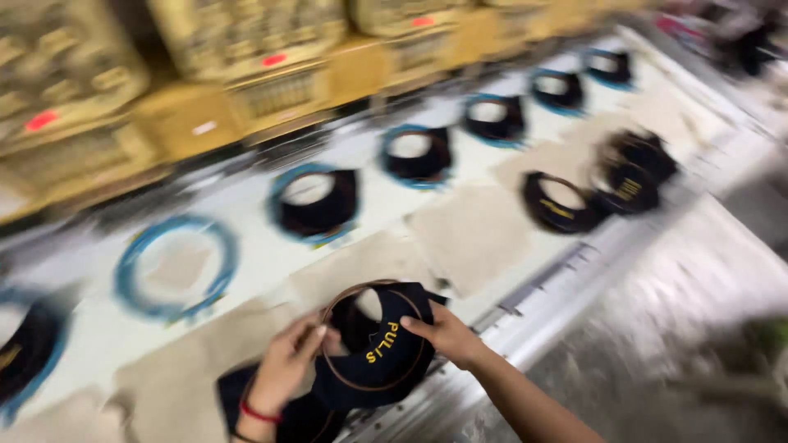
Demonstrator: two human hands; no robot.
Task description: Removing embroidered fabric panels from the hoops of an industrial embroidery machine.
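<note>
Cap panel (379,361), dark navy with yellow stitched lettering, sits in a thin brown hoop (349,297) at the near edge of the long white counter (254,238). We hold it in both hands: left hand (283,365) closed on the hoop's left rim, right hand (447,335) pinching the cloth's right edge. Blue hoops (174,267) line the counter beyond, some filled. We judge even tension matters most here: keep the cloth flat, lettering centred, thumbs clear of the ring.
</note>
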